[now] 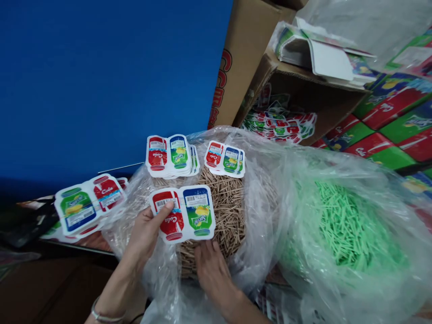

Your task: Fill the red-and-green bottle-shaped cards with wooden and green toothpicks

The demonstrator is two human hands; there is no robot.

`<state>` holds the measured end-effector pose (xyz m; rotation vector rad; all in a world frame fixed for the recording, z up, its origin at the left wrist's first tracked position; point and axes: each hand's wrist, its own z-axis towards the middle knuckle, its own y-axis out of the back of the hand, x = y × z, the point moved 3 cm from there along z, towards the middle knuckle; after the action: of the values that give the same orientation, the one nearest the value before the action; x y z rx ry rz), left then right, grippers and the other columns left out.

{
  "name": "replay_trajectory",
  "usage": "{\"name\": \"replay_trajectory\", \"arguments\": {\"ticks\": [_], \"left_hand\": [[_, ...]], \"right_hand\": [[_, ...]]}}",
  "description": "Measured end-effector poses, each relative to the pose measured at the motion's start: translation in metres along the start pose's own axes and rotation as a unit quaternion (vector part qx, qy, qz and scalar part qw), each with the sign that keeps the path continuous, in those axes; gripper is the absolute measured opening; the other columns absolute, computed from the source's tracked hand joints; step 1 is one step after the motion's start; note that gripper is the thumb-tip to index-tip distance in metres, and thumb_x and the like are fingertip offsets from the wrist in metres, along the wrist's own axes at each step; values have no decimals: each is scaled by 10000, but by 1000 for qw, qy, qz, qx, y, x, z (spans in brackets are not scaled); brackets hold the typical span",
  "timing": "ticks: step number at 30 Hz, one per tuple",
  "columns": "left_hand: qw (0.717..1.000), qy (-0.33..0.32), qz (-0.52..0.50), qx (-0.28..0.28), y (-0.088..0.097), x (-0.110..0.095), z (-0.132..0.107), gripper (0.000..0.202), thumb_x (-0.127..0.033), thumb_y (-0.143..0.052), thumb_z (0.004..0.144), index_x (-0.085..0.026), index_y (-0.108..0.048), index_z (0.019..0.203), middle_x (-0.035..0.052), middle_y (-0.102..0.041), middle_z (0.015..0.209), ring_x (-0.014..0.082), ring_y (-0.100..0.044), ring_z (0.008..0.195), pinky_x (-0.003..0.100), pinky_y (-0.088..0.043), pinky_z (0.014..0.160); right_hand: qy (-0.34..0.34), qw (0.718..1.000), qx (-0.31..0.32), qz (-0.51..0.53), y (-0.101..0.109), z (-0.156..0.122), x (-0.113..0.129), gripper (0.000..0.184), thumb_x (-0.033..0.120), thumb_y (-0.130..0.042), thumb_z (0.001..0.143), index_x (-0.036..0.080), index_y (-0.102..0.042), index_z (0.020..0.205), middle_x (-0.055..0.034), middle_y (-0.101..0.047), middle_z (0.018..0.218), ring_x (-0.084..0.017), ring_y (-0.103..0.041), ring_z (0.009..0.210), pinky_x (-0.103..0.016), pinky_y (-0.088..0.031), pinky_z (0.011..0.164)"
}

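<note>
My left hand (148,231) is closed on a twin packet (199,211) shaped like two jars, printed red Cola and green Sprite, with the thumb on its Cola half. Directly below it, my right hand (212,274) reaches into brown sticks (229,211) in a clear plastic bag (259,216). Its fingers look stretched out, though their tips are partly hidden by the packet and sticks. Farther up, two stacks of the same packets, a left stack (168,156) and a right stack (224,158), lie on the bag and sticks.
More twin packets (89,204) lie at the left. A second bag holds green sticks (347,225) on the right. Behind stands an open cardboard box (329,101) with many packets (283,126) inside. Printed cartons (388,117) are stacked at the right; a blue panel (108,81) fills the upper left.
</note>
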<state>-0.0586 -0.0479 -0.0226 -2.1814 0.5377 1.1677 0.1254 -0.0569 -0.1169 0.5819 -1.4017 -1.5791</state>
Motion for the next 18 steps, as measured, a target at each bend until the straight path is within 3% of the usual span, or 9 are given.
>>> {"name": "replay_trajectory", "arguments": {"ticks": [4,7,10,13,15,16,18], "left_hand": [[989,83,-121,-4,3,-9,-7,120,-128,-755,600,-165,-693,695,7,-711,549,181,-662,454,244,-560,458],[969,106,-214,55,1,-10,-11,146,-13,-642,651,-159,-655,653,-19,-643,497,114,-611,410,173,-527,428],[949,120,-260,129,-3,-3,-10,162,11,-627,632,-145,-640,593,3,-652,537,121,-645,507,198,-569,548],[955,128,-224,147,-7,10,-7,80,-51,-704,621,-130,-690,619,74,-744,713,211,-712,716,292,-585,726],[955,132,-186,188,-17,17,-7,71,-145,-742,656,-125,-729,723,90,-759,761,242,-718,766,318,-574,762],[953,137,-165,213,-24,20,-9,139,-185,-749,673,-127,-739,799,86,-761,755,243,-720,758,321,-571,756],[950,146,-118,248,-39,28,-15,287,-223,-761,683,-134,-727,954,70,-762,727,232,-722,710,314,-572,716]], "right_hand": [[22,998,55,-14,40,6,-23,428,-64,-393,733,23,-568,1114,-239,-643,1072,-350,-571,1078,-498,-444,915],[-48,991,124,12,65,16,-46,317,-43,-381,766,87,-589,966,-168,-662,904,-310,-601,952,-475,-455,865],[-152,969,104,166,76,23,-65,212,92,-331,879,156,-531,855,-122,-629,848,-267,-592,842,-424,-474,765],[-220,917,42,330,72,24,-71,224,238,-279,940,196,-479,849,-64,-610,789,-212,-593,760,-357,-476,726],[-237,877,19,419,64,23,-68,234,308,-313,945,208,-506,858,-35,-616,771,-193,-590,743,-338,-471,736],[-244,844,9,478,59,23,-65,216,335,-369,934,211,-538,882,-31,-629,795,-193,-591,768,-340,-465,758],[-261,746,-11,613,48,23,-61,179,363,-508,884,227,-602,953,-24,-656,844,-210,-594,836,-358,-455,800]]}}
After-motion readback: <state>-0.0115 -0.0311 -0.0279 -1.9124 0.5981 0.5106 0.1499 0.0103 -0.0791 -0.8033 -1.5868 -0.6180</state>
